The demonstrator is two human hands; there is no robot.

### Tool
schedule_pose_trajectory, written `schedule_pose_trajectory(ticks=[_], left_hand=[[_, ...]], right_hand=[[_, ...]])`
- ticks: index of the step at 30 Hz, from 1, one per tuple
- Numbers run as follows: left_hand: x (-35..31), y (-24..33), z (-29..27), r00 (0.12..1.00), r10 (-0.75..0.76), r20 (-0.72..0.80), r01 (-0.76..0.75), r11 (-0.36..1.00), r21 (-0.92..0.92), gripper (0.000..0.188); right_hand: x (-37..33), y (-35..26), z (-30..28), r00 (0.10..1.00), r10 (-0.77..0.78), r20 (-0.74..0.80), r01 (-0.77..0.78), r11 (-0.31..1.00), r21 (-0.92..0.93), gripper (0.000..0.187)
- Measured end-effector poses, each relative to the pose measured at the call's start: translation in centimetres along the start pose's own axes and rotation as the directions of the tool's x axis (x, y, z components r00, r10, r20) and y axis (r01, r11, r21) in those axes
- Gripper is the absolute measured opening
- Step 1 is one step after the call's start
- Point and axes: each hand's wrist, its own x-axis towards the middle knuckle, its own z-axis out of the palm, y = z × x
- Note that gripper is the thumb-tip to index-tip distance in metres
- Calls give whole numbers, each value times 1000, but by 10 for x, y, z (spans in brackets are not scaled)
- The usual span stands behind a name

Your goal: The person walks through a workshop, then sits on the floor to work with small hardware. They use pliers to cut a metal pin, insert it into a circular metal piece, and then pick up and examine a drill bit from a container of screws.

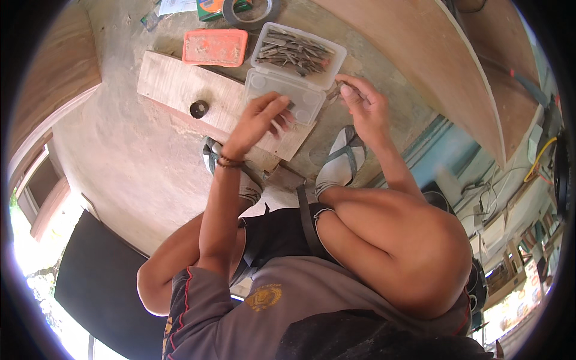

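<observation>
A clear plastic box [300,53] full of grey nails stands open on the concrete floor, its lid [282,90] folded toward me onto a wooden board [174,84]. My left hand [255,123] hovers over the lid with its fingers curled, and a few thin pale nails seem to be held under them. My right hand [363,102] is at the box's right corner, thumb and fingers pinched on some thin nails [332,95]. I am squatting, knees up, with my sandalled feet [343,159] just below the board.
An orange flat box [215,47] lies left of the nail box, with a tape roll [249,11] behind it. A dark round piece [199,108] sits on the board. A large plywood sheet [420,54] leans at the right, with cables and clutter beyond it.
</observation>
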Motion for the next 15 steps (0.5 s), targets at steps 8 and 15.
schedule_pose_trajectory(ticks=[8,15], left_hand=[[-7,-17,-62,701,392,-596,49,807,588,36],[-8,-30,-49,560,602,-569,174,586,791,37]], right_hand=[[6,-2,11,994,108,31,-111,976,187,31],[16,-12,14,993,85,77,-104,950,295,31]])
